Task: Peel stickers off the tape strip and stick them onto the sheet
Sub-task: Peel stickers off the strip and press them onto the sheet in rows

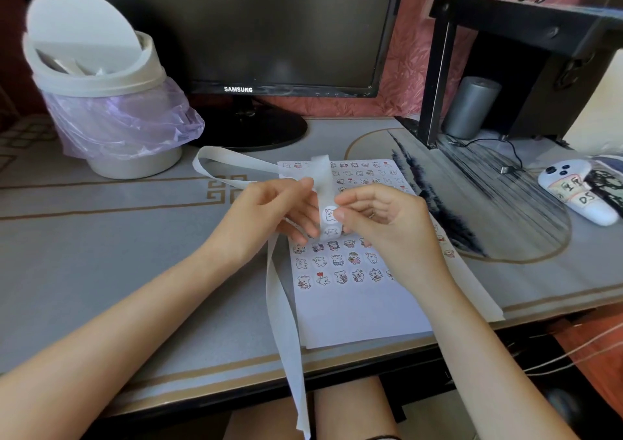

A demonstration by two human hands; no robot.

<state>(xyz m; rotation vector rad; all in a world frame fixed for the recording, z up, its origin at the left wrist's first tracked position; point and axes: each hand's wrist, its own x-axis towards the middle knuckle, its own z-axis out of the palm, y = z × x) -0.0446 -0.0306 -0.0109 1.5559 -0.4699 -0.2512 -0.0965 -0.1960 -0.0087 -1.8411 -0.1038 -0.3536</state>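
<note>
Left hand [269, 210] pinches the long white paper tape strip [322, 196] above the sticker-covered white sheet [354, 308] while right hand [381, 213] pinches a round cartoon sticker [329, 213]; peeling slowly should avoid tearing.

The desk [101, 237] has a grey top with gold border lines and a gold key-pattern motif. A black monitor [269, 28], screen dark, stands at the rear centre on a round base. To its left sits a white swing-lid bin [101, 78] lined with a pale purple bag [135, 125]. A black shelf [526, 34] stands at the right rear, with a grey cylinder [470, 109] beneath it. The wall [404, 68] behind carries a pink-red patterned covering.
</note>
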